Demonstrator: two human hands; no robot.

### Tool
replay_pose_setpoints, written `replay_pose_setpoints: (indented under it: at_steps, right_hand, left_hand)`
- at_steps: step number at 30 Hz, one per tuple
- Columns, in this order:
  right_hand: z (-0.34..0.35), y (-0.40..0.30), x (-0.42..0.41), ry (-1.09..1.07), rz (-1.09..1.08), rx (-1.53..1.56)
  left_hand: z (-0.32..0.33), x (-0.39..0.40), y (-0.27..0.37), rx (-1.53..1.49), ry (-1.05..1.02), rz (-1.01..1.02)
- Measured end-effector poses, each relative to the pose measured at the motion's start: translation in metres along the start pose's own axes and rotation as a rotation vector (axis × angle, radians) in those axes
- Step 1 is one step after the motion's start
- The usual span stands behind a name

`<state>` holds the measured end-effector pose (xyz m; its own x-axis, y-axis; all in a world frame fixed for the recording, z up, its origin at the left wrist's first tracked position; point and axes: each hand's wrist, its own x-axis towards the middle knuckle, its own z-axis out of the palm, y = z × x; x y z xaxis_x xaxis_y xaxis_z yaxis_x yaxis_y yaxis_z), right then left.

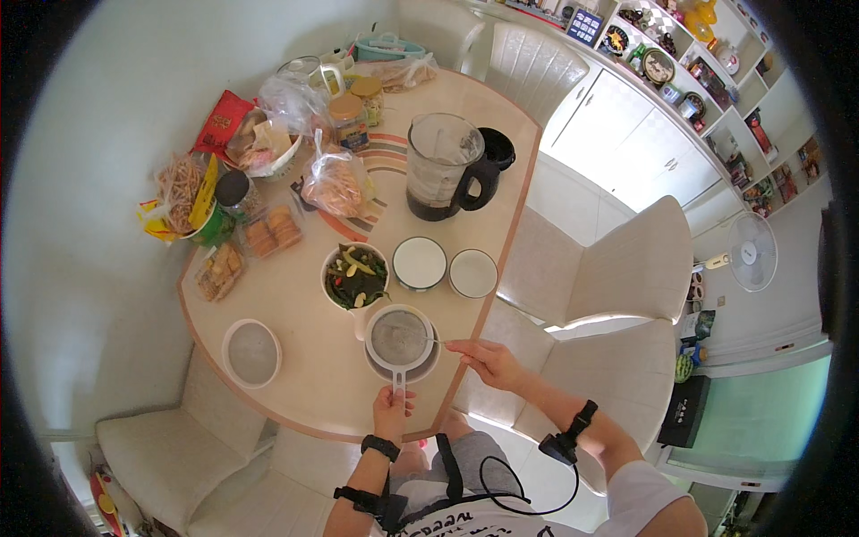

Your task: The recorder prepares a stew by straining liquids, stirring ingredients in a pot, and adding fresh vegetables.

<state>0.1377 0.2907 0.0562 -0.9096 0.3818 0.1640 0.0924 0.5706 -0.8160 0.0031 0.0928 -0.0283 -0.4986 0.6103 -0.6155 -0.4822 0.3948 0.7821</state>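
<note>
My left hand (394, 409) grips the handle of a white mesh strainer (398, 335), which sits over a bowl (429, 368) near the table's front edge. Between the fingers of my right hand (491, 362) is a thin utensil (435, 341), probably a spoon; its tip reaches into the strainer. Greyish matter covers the mesh. What the bowl holds is mostly hidden beneath it. Just behind stands a white handled bowl of cooked greens (354, 276). Beside that are a larger cup of white liquid (419, 263) and a smaller pale cup (474, 274).
A blender jug (439, 171) with a black handle stands farther back, before a black lid or cup (498, 149). Another white bowl (252, 354) is at the left. Bagged snacks (335, 184), jars (349, 121) and pastry boxes (272, 231) crowd the wall side. Chairs (604, 282) line the right.
</note>
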Motion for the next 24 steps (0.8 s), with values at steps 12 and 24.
replay_pose_setpoints:
  at_steps: [12, 24]
  right_hand:
    - [0.041, 0.014, -0.024, 0.231, 0.662, 0.829]
    - [0.013, -0.007, -0.010, 0.085, 0.270, 0.323]
  left_hand:
    - [-0.001, 0.001, -0.002, -0.002, -0.009, 0.021]
    - [0.000, 0.000, 0.000, 0.021, 0.009, 0.015]
